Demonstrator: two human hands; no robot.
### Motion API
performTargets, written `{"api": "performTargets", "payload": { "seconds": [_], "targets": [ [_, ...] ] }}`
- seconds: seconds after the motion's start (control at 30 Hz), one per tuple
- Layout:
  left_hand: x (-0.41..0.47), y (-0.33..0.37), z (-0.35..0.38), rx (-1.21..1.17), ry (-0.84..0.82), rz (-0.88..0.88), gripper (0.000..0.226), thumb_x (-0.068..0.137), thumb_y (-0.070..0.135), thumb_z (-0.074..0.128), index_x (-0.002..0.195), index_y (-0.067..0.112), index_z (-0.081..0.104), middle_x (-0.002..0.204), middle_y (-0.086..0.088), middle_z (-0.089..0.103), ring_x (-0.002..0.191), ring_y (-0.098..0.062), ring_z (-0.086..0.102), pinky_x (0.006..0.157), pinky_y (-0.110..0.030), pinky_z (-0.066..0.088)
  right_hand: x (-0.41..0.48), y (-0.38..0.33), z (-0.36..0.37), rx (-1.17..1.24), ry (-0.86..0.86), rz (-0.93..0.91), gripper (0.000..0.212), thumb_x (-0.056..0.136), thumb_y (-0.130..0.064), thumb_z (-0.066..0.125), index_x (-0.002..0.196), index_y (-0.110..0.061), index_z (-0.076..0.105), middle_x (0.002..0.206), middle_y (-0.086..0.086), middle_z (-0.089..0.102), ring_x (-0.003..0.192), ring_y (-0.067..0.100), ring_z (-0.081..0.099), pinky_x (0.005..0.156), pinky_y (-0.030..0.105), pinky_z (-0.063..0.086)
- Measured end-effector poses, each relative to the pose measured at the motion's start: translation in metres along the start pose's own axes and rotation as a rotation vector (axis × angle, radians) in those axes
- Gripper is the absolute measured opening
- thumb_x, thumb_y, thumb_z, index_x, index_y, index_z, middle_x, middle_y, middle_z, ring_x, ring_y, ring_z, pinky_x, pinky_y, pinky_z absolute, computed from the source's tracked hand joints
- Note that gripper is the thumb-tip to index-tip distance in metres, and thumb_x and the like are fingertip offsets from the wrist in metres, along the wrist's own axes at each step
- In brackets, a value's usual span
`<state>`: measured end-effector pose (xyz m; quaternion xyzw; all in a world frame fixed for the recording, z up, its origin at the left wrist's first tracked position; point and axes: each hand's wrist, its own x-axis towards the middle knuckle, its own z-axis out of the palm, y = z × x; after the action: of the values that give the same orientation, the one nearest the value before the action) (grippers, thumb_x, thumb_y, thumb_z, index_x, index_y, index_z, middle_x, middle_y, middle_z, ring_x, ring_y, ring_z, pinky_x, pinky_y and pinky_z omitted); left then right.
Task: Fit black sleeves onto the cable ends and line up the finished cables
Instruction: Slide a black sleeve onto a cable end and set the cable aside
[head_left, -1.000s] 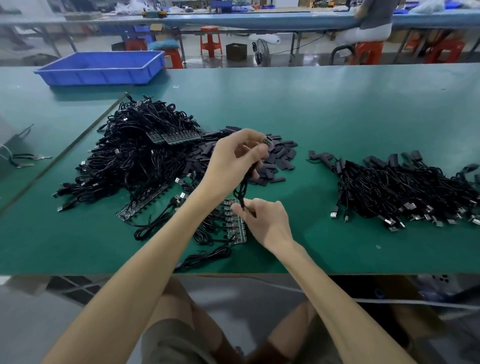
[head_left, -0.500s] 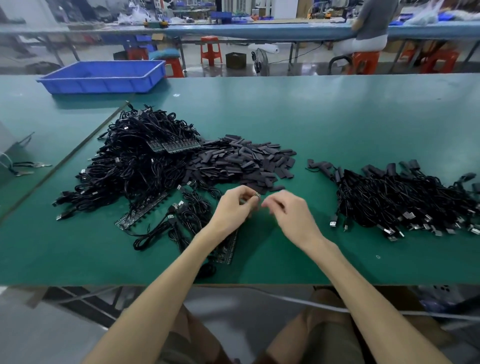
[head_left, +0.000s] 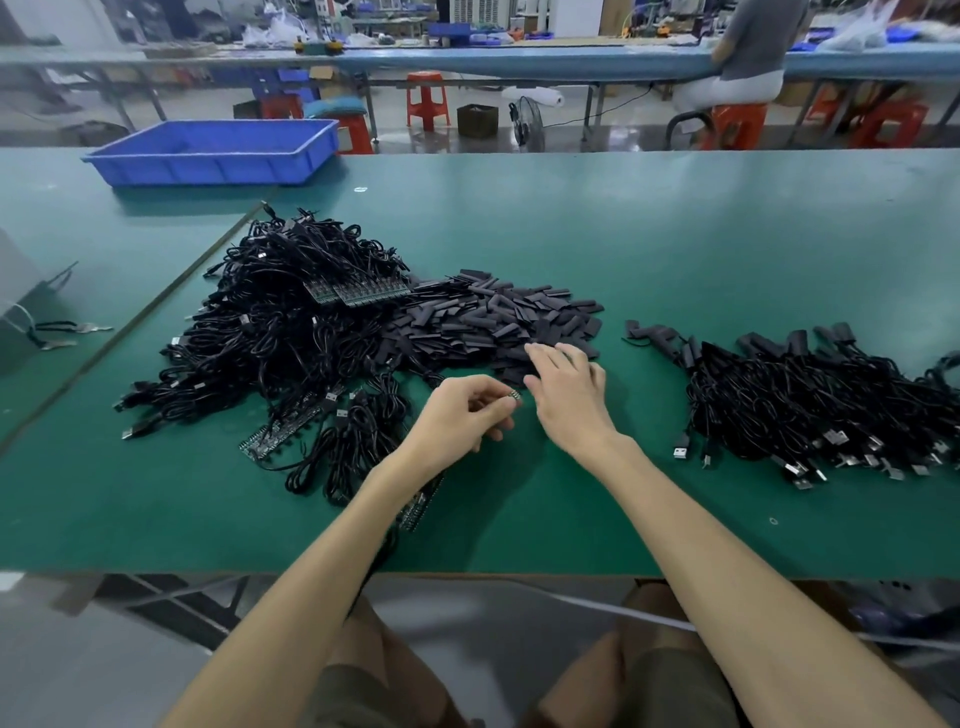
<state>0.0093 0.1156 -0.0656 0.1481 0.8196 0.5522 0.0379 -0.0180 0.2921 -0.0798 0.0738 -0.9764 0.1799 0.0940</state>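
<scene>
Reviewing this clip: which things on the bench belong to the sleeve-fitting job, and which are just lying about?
Job in hand:
- left hand pinching a cable end
- right hand reaching onto the loose black sleeves
- unsleeved cable heap
- sleeved cables on the right

Lying about:
- blue tray
- fan and red stool beyond the bench

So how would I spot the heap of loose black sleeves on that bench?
On the green table, find the big tangle of black cables on the left half. The sleeve heap lies against that tangle's right side, where the right hand reaches. Unlike that tangle, it is all short flat strips, no wires or plugs.
</scene>
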Motion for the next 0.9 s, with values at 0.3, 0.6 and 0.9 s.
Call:
{"api": "performTargets", "payload": {
  "seconds": [0.3, 0.6, 0.9],
  "targets": [
    [0.0, -0.002, 0.008, -0.357, 0.067, -0.088, 0.011, 0.098, 0.017, 0.068, 0.104, 0.01, 0.073, 0.08, -0.01, 0.073, 0.07, -0.02, 0.07, 0.051, -0.026, 0.052, 0.002, -0.004, 0.002, 0.041, 0.26, 0.072, 0.015, 0.104, -0.024, 0.058, 0.11, -0.015, 0.068, 0.122, -0.001, 0.061, 0.123, 0.024, 0.04, 0.1, 0.036, 0.024],
    [0.001, -0.003, 0.013, -0.184, 0.09, -0.057, 0.015, 0.1, 0.02, 0.065, 0.099, 0.007, 0.073, 0.073, -0.004, 0.071, 0.054, -0.012, 0.058, 0.051, -0.025, 0.047, -0.034, -0.007, -0.014, 0.81, 0.216, 0.178, 0.022, 0.103, -0.013, 0.054, 0.115, -0.024, 0.068, 0.078, -0.004, 0.071, 0.062, 0.006, 0.065, 0.064, 0.018, 0.048],
    [0.002, -0.007, 0.014, -0.134, 0.072, -0.037, 0.013, 0.099, 0.028, 0.065, 0.097, 0.018, 0.074, 0.077, -0.004, 0.074, 0.067, -0.039, 0.063, 0.055, -0.034, 0.052, -0.048, 0.002, -0.012, 1.105, 0.162, 0.222, 0.013, 0.099, -0.017, 0.067, 0.104, -0.022, 0.078, 0.067, -0.009, 0.069, 0.06, 0.003, 0.058, 0.058, 0.018, 0.047]
  ]
}}
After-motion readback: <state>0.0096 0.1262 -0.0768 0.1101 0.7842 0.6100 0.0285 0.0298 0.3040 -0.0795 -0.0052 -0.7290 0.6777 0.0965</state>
